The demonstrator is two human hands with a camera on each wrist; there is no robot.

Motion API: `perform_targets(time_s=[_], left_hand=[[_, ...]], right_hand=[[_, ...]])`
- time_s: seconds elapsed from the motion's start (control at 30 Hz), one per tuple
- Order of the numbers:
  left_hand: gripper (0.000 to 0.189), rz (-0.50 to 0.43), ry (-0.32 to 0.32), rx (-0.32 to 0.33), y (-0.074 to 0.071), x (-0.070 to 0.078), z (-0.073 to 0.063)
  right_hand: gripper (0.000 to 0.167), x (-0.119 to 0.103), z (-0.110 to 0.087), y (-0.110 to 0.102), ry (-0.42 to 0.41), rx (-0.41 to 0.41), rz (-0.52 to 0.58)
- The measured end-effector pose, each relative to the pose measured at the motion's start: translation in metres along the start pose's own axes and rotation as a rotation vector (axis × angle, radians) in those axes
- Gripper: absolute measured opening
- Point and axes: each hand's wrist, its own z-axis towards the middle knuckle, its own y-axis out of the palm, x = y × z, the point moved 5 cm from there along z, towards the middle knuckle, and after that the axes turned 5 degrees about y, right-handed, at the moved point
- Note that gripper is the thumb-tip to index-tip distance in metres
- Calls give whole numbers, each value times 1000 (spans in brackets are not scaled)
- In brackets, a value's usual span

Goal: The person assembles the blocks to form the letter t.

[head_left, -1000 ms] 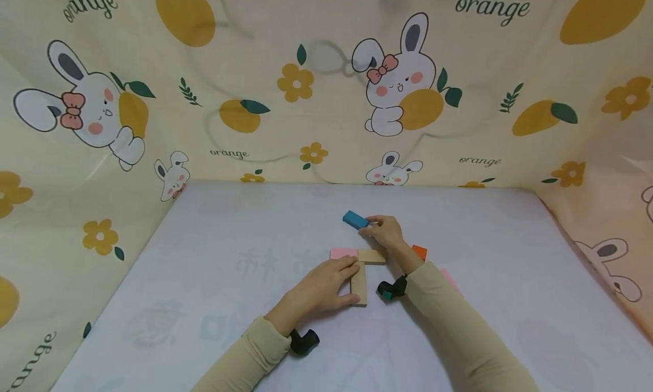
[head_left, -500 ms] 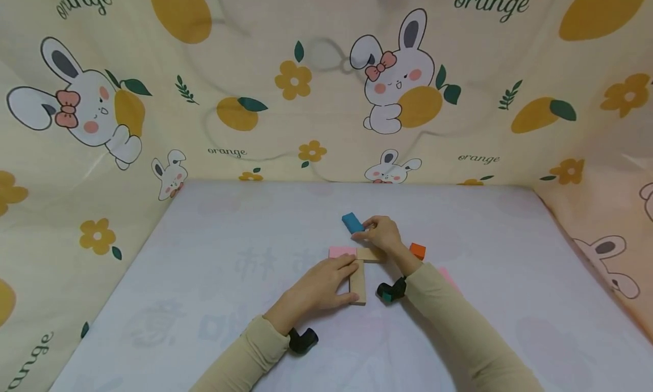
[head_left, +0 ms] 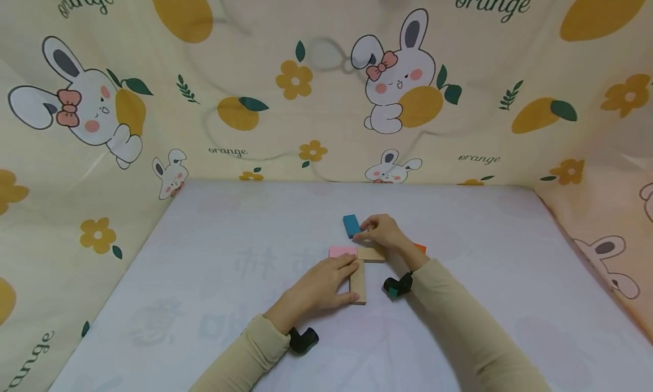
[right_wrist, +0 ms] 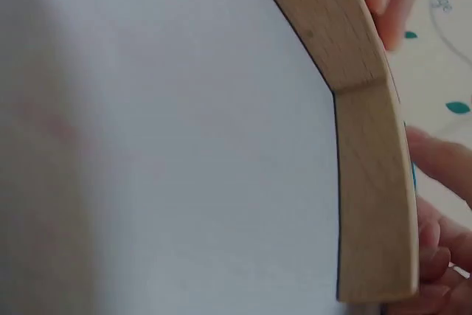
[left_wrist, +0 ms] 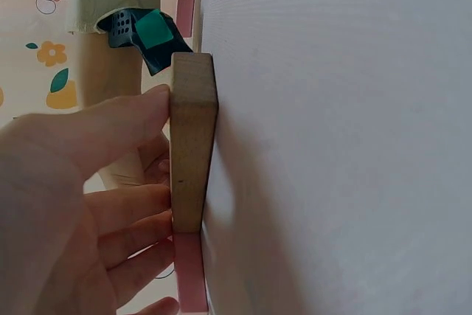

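My left hand (head_left: 320,284) rests along an upright-running plain wooden block (head_left: 358,284), thumb by its near end and fingertips by its far end. In the left wrist view the thumb and fingers lie at the top edge of that wooden block, with a pink block (left_wrist: 191,274) beyond it. A second wooden block (head_left: 371,255) lies crosswise, end to end with the pink block. Behind this T-shaped group, my right hand (head_left: 386,230) pinches a blue block (head_left: 351,226) at its lower right corner. The right wrist view shows the blue block only as a thin strip.
An orange block (head_left: 420,248) lies partly hidden behind the right wrist. Another pink block (left_wrist: 186,4) appears near the right sleeve in the left wrist view. A white cloth (head_left: 224,290) covers the table, and printed curtains (head_left: 331,114) enclose its back and sides.
The blue block has turned from slanting to nearly lengthwise and shifted slightly left, with my right hand moving along. My left hand and the other blocks have stayed in place.
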Motion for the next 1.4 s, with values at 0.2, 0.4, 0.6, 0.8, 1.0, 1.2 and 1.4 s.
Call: perform_targets(time_s=[0.2, 0.4, 0.6, 0.8, 1.0, 1.2, 1.4], left_hand=[[67, 4, 9, 2, 0, 0, 1], [67, 6, 15, 8, 1, 0, 1], [67, -6, 14, 7, 1, 0, -1], [67, -4, 11, 7, 1, 0, 0], [67, 6, 14, 12, 2, 0, 0], [67, 11, 17, 13, 1, 1, 0], [67, 19, 22, 21, 1, 1, 0]], right_hand=[[44, 0, 6, -3, -89, -57, 19], [61, 0, 12, -3, -139, -147, 97], [71, -1, 14, -1, -139, -219, 100], [77, 1, 18, 0, -106, -272, 109], [80, -2, 19, 1, -123, -274, 74], [73, -4, 18, 2, -130, -242, 57], [71, -5, 16, 2, -135, -207, 64]])
